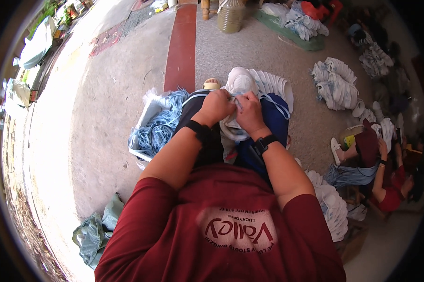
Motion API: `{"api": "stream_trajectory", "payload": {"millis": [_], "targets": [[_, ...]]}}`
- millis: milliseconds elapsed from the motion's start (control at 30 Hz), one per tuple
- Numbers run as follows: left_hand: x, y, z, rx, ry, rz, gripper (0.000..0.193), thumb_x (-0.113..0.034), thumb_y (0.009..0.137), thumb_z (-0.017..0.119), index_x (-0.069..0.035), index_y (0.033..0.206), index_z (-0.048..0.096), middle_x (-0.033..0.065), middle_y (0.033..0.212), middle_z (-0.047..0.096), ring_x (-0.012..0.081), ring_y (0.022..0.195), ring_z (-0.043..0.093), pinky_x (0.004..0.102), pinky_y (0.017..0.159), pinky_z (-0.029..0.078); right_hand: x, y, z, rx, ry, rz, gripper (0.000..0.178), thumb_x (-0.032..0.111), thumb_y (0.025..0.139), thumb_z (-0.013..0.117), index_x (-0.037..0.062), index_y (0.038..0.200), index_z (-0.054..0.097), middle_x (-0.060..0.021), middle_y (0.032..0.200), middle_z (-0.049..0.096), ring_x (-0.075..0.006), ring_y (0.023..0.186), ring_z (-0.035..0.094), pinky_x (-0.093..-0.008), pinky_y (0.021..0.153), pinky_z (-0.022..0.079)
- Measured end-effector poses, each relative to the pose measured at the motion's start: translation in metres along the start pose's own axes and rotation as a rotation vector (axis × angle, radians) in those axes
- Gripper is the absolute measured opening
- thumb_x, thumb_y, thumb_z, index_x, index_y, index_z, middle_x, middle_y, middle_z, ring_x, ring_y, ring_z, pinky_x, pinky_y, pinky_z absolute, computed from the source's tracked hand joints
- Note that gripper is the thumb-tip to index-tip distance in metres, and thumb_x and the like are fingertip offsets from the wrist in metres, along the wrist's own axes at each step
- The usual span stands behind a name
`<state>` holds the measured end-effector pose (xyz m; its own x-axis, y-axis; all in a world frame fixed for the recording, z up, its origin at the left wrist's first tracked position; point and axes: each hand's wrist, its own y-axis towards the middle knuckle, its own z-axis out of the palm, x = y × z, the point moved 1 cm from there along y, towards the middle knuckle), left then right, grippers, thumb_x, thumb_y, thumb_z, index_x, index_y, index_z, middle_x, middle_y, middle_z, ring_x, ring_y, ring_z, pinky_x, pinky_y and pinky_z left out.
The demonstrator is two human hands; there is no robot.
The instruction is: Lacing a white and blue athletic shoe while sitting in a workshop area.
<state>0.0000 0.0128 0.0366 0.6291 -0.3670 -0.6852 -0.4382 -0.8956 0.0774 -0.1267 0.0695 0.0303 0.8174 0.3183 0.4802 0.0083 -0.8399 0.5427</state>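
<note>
A white shoe (241, 81) rests on my lap with its toe pointing away from me. My left hand (216, 107) and my right hand (250, 113) meet over its lacing area, fingers pinched close together. Both are closed on a light blue shoelace (281, 109); one length loops out to the right of the shoe, another runs left past my left hand. My fingers hide the eyelets. Beside my left leg, a tangled heap of light blue shoelaces (158, 129) fills a white container (140, 159).
A row of white shoes (277, 84) lies just beyond the held shoe. More white shoe piles stand at right (335, 83) and near my right elbow (332, 209). A seated person (390, 197) works at far right. A large jar (230, 18) stands ahead; green sacking (96, 232) lies lower left.
</note>
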Motion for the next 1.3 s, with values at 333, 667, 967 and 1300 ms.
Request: {"api": "stream_trajectory", "payload": {"millis": [333, 667, 967, 1300], "targets": [[0.005, -0.001, 0.009, -0.037, 0.047, -0.025, 0.021, -0.015, 0.07, 0.059, 0.002, 0.081, 0.066, 0.0208, 0.078, 0.064, 0.0318, 0.072, 0.063, 0.0375, 0.067, 0.05, -0.003, -0.002, 0.002, 0.003, -0.075, -0.03, 0.006, 0.004, 0.069, 0.057, 0.0034, 0.074, 0.056, -0.0154, 0.079, 0.054, -0.0352, 0.077, 0.053, -0.0431, 0.071, 0.043], [0.036, 0.001, 0.02, -0.008, -0.57, -0.102, 0.019, -0.012, 0.068, 0.065, 0.003, 0.079, 0.067, 0.013, 0.068, 0.066, 0.0152, 0.062, 0.062, 0.0287, 0.06, 0.049, 0.01, 0.01, -0.005, 0.163, -0.23, -0.102, 0.006, 0.005, 0.072, 0.053, 0.0043, 0.074, 0.058, -0.0138, 0.076, 0.054, -0.0316, 0.076, 0.054, -0.0417, 0.069, 0.044], [0.021, -0.011, 0.006, -0.045, -0.471, -0.045, 0.014, -0.009, 0.073, 0.066, 0.002, 0.077, 0.059, 0.0041, 0.066, 0.06, 0.0105, 0.059, 0.055, 0.0251, 0.057, 0.046, -0.017, -0.002, -0.079, -0.152, 0.628, 0.251, 0.007, 0.0, 0.083, 0.051, 0.0018, 0.076, 0.053, -0.0142, 0.091, 0.063, -0.019, 0.074, 0.059, -0.0286, 0.069, 0.048], [-0.048, 0.005, -0.001, 0.087, 0.186, 0.305, 0.017, -0.019, 0.074, 0.065, -0.002, 0.071, 0.065, 0.0152, 0.071, 0.064, 0.0264, 0.068, 0.064, 0.0348, 0.062, 0.05, 0.012, -0.033, -0.071, 0.205, 0.992, 0.362, 0.012, 0.01, 0.093, 0.046, 0.006, 0.082, 0.05, -0.008, 0.077, 0.059, -0.009, 0.066, 0.05, -0.022, 0.065, 0.041]]}}
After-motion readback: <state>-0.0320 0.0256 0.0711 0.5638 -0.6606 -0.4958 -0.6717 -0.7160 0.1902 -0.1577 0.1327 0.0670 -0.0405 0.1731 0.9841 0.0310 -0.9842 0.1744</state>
